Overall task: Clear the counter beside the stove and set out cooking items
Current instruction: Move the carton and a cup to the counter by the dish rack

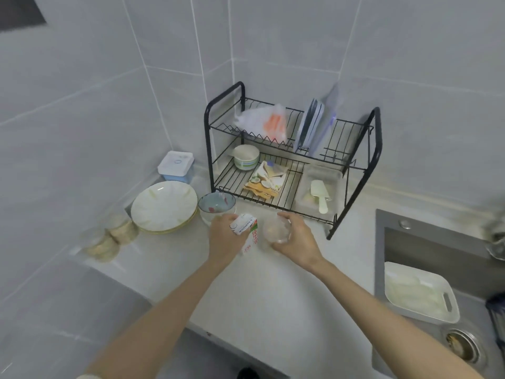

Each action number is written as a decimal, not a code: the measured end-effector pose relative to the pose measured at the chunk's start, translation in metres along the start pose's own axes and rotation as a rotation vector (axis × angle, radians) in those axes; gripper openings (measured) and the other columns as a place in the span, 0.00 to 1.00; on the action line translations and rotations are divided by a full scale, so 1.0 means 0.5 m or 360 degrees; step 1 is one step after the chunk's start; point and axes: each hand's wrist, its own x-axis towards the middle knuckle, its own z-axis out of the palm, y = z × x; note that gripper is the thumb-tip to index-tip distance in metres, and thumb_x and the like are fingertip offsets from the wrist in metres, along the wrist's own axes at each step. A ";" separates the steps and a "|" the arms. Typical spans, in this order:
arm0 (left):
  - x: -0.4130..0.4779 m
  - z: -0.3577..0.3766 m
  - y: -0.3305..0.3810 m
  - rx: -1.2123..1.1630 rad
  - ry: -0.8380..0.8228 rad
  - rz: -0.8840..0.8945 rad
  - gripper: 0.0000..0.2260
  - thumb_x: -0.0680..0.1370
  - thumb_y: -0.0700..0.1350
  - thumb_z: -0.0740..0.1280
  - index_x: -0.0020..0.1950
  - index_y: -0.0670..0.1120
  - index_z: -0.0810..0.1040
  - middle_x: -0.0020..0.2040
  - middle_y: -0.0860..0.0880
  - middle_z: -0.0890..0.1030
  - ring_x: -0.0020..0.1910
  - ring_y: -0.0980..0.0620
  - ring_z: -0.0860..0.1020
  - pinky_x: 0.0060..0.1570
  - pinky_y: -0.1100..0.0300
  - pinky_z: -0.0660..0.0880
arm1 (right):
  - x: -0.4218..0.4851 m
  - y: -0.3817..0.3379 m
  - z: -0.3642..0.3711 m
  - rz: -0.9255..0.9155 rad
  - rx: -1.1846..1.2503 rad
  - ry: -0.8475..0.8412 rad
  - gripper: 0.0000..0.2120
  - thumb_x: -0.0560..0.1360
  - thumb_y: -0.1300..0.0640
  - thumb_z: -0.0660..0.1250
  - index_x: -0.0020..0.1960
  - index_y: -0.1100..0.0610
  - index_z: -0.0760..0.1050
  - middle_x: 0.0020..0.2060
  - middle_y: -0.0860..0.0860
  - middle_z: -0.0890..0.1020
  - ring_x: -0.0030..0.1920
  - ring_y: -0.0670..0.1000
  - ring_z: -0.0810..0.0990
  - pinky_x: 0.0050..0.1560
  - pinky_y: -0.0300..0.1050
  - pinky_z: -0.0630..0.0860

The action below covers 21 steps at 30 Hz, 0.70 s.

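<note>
Hands came first in the head view: our left hand [224, 237] curled its fingers round a small white carton [244, 225] with red and green print, and our right hand [296, 239] gripped a clear cup [276, 229] from the side, thumb and fingers wrapped about it. Carton and cup sat just beside each other, low over the pale counter [259, 291], in front of the black dish rack [376, 138]; whether either touched the counter we could not tell, for the picture was blurred there. Left of the carton we saw a blue bowl [216, 205], and just beside it a stack of white plates [164, 206]. Behind the plates, in the corner, stood a box [176, 165] with a white lid. Two clear jars [120, 228] holding something pale stood by the wall, left of the plates. On the rack's top shelf lay a plastic bag [262, 123], with flat boards [313, 124] standing upright near it; the lower shelf held a white bowl [246, 157], a printed packet [269, 177] and a clear tub [321, 176] with a pale paddle [321, 196] in it. At our right the steel sink [437, 242] held a white tray [449, 307], the drain [461, 347] near its front corner
</note>
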 end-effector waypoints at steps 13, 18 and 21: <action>0.143 0.082 -0.044 0.0024 0.0098 -0.0061 0.19 0.68 0.43 0.76 0.57 0.45 0.78 0.49 0.50 0.71 0.49 0.49 0.73 0.49 0.61 0.70 | 0.165 0.046 0.076 0.0107 0.0041 -0.0031 0.31 0.64 0.59 0.76 0.65 0.53 0.69 0.62 0.49 0.74 0.62 0.50 0.72 0.61 0.43 0.71; 0.161 0.088 -0.047 0.0015 0.0140 -0.0095 0.19 0.68 0.43 0.76 0.58 0.45 0.79 0.50 0.49 0.73 0.49 0.49 0.74 0.48 0.61 0.71 | 0.194 0.042 0.090 0.0089 -0.0021 -0.0017 0.32 0.65 0.59 0.76 0.67 0.55 0.69 0.63 0.51 0.74 0.64 0.51 0.72 0.64 0.40 0.67; 0.169 0.088 -0.051 0.0047 0.0131 -0.0096 0.20 0.67 0.43 0.76 0.57 0.45 0.78 0.50 0.46 0.73 0.50 0.47 0.73 0.50 0.57 0.73 | 0.205 0.042 0.094 0.0095 -0.0065 -0.0030 0.32 0.67 0.60 0.73 0.69 0.55 0.68 0.64 0.52 0.72 0.64 0.52 0.70 0.61 0.33 0.63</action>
